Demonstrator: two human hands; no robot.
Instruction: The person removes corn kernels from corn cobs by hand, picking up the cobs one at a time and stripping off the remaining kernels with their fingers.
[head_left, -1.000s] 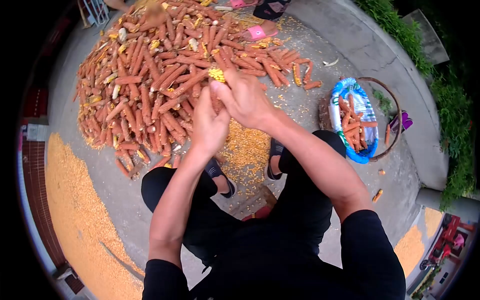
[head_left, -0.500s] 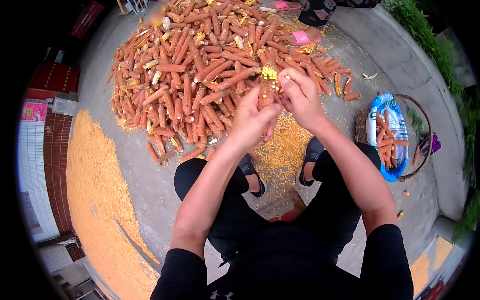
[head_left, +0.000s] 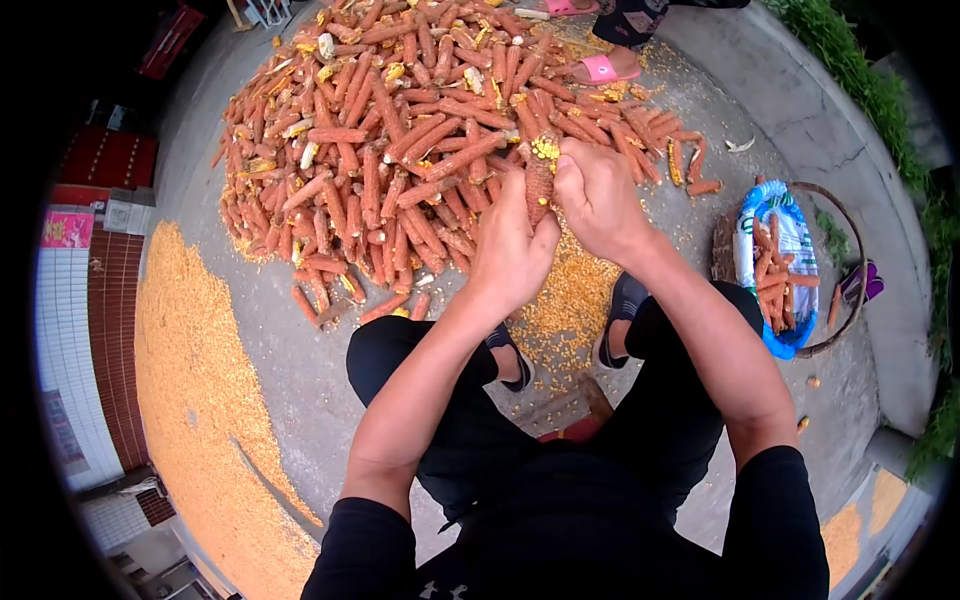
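My left hand (head_left: 512, 245) is wrapped round a reddish corn cob (head_left: 540, 188), held upright between my knees and the pile. Yellow kernels remain at the cob's top end. Closed against its right side near those kernels is my right hand (head_left: 600, 198); whether it pinches anything besides the cob is hidden. Beyond both hands lies a large pile of mostly bare cobs (head_left: 375, 150). Loose kernels (head_left: 565, 300) cover the ground below, between my feet.
At the right stands a handled basket (head_left: 790, 340) with a blue and white lining and cobs inside. A wide layer of kernels (head_left: 200, 400) spreads at the left. Another person's foot in a pink sandal (head_left: 603, 69) rests behind the pile.
The view has swung, shifting the scene rightward and slightly down since the first frame. My right hand has moved against the cob, and fewer kernels show at its top than half a second ago.
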